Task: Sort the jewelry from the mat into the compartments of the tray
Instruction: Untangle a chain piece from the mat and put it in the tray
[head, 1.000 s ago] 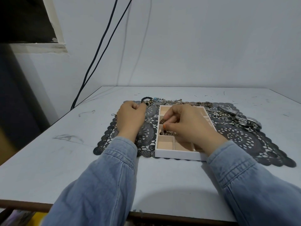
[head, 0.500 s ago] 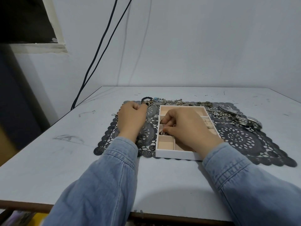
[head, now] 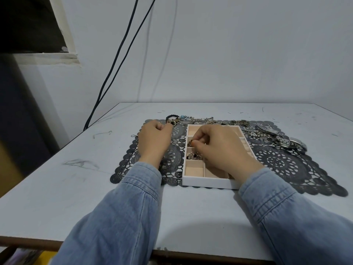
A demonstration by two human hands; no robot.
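Note:
A white tray point(head: 206, 182) with peach compartments lies on a black lace mat point(head: 282, 165). My right hand point(head: 219, 146) is over the tray's left column, fingertips pinched on a small ring point(head: 190, 144) above the second compartment. Several rings point(head: 193, 156) fill the third compartment. My left hand point(head: 154, 139) rests as a fist on the mat left of the tray, a ring point(head: 172, 122) at its fingertips. Bracelets and chains point(head: 208, 120) line the mat's far edge. Watches point(head: 286, 141) lie at the right.
The mat sits on a pale grey table point(head: 76, 188) whose front edge is near me. Two black cables point(head: 122, 46) hang down the wall at the table's far left corner. Bare tabletop surrounds the mat on the left and behind.
My right hand has shifted slightly left and away from me over the tray's left column, still pinching. My left hand stayed in place.

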